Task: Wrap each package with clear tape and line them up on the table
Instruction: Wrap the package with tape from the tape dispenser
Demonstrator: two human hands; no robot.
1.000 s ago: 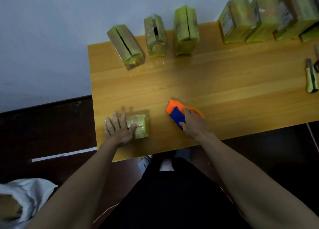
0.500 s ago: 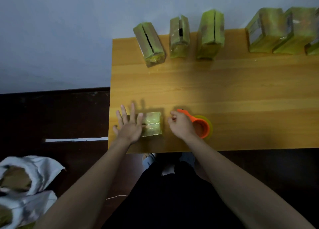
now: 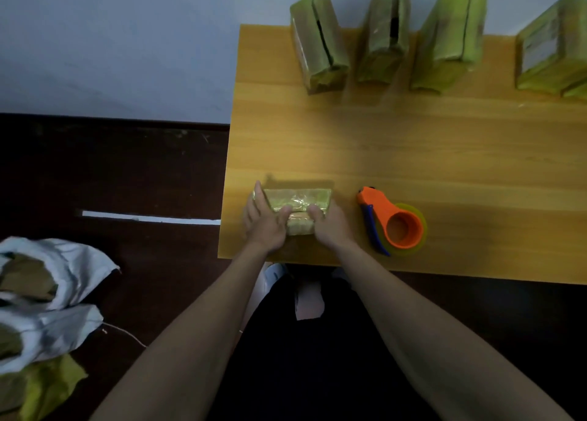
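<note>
A small tape-wrapped package [image 3: 297, 198] is shown lying flat near the front left corner of the wooden surface [image 3: 413, 147], held between the two hands. The left hand [image 3: 263, 223] is laid against the package's left end, its fingers extended along that side and its thumb pressed onto the top face. The right hand [image 3: 330, 227] is set against the right end, its thumb likewise placed on the top face; the package is gripped from both sides. The remaining fingers of the right hand are hidden behind the package.

An orange tape dispenser [image 3: 392, 222] with a blue handle and a roll of clear tape is seen lying on its side just to the right of the right hand, untouched by either hand.

Along the far edge of the surface, against the pale wall, wrapped packages are lined up: a first package [image 3: 319, 44], a second package [image 3: 384, 37] and a third package [image 3: 451, 37] stand close together, and a fourth package [image 3: 554, 47] is placed further right, cut off by the frame edge.

On the dark floor [image 3: 127, 173] at lower left, crumpled white sacks [image 3: 47, 293] are visible, with brownish contents showing in their openings.
</note>
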